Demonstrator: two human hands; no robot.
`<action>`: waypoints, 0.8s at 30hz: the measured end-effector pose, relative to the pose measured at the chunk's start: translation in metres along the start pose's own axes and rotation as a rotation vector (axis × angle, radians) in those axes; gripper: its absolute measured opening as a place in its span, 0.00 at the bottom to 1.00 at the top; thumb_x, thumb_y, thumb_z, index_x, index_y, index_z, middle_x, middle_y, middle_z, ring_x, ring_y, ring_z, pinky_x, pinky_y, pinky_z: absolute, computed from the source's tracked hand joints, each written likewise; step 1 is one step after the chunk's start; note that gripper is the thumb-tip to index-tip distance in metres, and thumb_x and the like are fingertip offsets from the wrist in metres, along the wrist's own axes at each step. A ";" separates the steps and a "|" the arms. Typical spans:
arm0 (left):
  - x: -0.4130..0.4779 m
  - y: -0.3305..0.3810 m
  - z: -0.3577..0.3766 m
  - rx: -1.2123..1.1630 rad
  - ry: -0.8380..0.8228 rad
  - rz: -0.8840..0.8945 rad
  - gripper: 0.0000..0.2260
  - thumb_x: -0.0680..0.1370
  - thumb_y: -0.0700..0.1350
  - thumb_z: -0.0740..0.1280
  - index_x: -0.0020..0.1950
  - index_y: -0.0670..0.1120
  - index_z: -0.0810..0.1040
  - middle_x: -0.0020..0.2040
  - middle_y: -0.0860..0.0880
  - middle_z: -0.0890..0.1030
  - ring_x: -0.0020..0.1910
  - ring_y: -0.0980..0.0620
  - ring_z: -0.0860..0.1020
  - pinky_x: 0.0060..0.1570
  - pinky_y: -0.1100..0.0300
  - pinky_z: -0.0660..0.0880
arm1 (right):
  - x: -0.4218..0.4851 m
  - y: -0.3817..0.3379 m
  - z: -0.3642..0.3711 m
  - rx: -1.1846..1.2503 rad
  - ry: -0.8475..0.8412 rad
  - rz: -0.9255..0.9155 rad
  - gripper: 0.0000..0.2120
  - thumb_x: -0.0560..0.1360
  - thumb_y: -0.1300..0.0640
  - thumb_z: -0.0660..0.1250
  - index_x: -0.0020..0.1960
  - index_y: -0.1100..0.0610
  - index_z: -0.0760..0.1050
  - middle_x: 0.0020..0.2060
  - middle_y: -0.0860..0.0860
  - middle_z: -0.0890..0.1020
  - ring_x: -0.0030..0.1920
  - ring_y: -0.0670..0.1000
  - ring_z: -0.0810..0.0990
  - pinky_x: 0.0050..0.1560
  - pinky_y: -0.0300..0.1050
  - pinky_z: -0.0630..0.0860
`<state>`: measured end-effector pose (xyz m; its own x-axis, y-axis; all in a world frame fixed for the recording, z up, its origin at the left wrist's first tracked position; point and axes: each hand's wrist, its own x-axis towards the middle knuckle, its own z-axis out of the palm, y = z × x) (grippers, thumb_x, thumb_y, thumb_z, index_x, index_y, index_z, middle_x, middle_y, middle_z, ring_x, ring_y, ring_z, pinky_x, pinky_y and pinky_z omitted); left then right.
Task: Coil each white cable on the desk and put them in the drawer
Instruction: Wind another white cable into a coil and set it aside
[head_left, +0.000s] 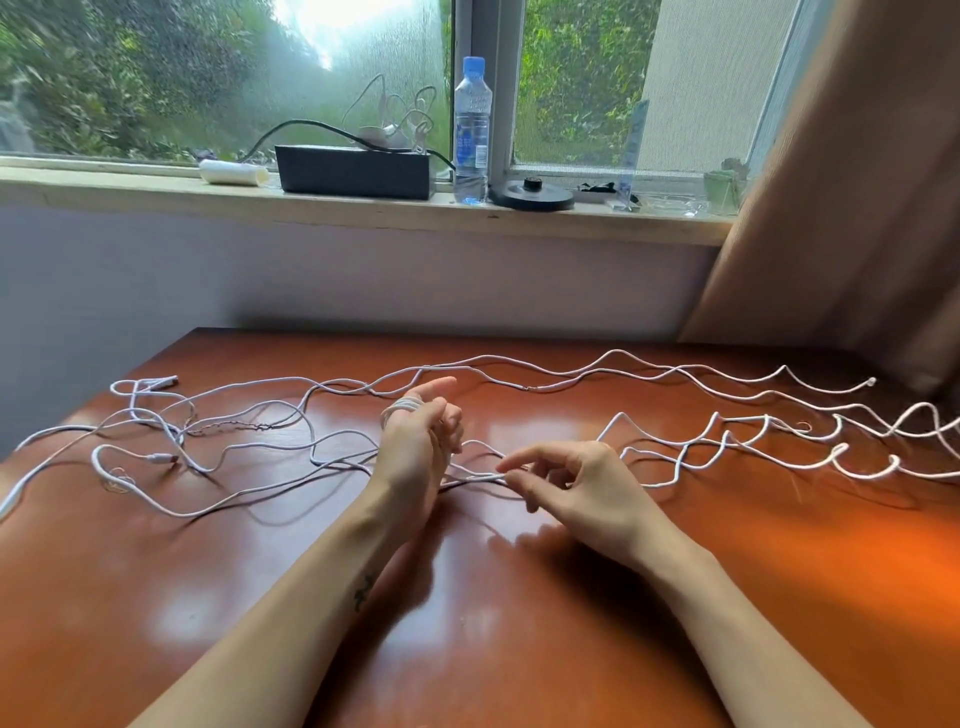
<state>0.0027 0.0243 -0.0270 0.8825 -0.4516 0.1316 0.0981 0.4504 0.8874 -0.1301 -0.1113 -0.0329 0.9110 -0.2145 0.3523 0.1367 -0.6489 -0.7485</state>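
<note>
So, closest to the camera are two bare forearms reaching out over a glossy orange-brown desk (519, 639). The left hand (415, 452) is turned edge-up, index finger pointing away and the other fingers curled in, with a few turns of a white cable (397, 409) wrapped round the fingers. It's gripping that little coil. The right hand (576, 491) is just beside it, low over the desk, pinching a strand of the same cable between thumb and fingertip. The strand runs straight across the short gap between the two hands.

Beyond the hands, the loose cables (727, 436) sprawl across the whole width of the desk. They're wavy and kinked on the right and more of a loopy tangle on the left (I honestly can't tell how many separate ones there are). A couple of plug ends show on the left side.

Further back is a pale wall, then a windowsill (156, 195). From the left it holds a white roll (231, 172), a black box (353, 171) with thin white wires piled on top, a water bottle (471, 130) and a black round base (530, 196). A brown curtain (857, 182) hangs at the right.
</note>
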 end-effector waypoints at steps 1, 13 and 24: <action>0.001 -0.002 -0.001 0.104 0.003 0.038 0.12 0.82 0.33 0.54 0.59 0.42 0.74 0.30 0.49 0.69 0.29 0.54 0.66 0.35 0.59 0.64 | 0.000 0.000 0.000 0.007 0.014 -0.004 0.05 0.78 0.58 0.72 0.50 0.49 0.85 0.30 0.48 0.82 0.28 0.46 0.71 0.33 0.38 0.68; -0.004 -0.013 -0.003 0.371 -0.189 0.044 0.11 0.84 0.35 0.57 0.58 0.44 0.78 0.40 0.47 0.77 0.36 0.54 0.74 0.37 0.65 0.74 | 0.001 -0.007 -0.002 -0.024 0.281 -0.137 0.10 0.79 0.62 0.70 0.58 0.53 0.82 0.40 0.44 0.85 0.34 0.40 0.80 0.38 0.28 0.69; -0.019 -0.011 0.004 0.199 -0.600 -0.187 0.23 0.78 0.53 0.57 0.55 0.34 0.77 0.31 0.44 0.70 0.27 0.50 0.66 0.28 0.60 0.62 | 0.002 -0.003 -0.007 -0.138 0.472 -0.204 0.09 0.74 0.54 0.76 0.53 0.46 0.84 0.38 0.39 0.82 0.33 0.41 0.78 0.39 0.34 0.72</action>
<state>-0.0174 0.0248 -0.0374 0.4439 -0.8852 0.1394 0.0869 0.1973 0.9765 -0.1314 -0.1150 -0.0254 0.5928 -0.3586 0.7211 0.2109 -0.7951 -0.5687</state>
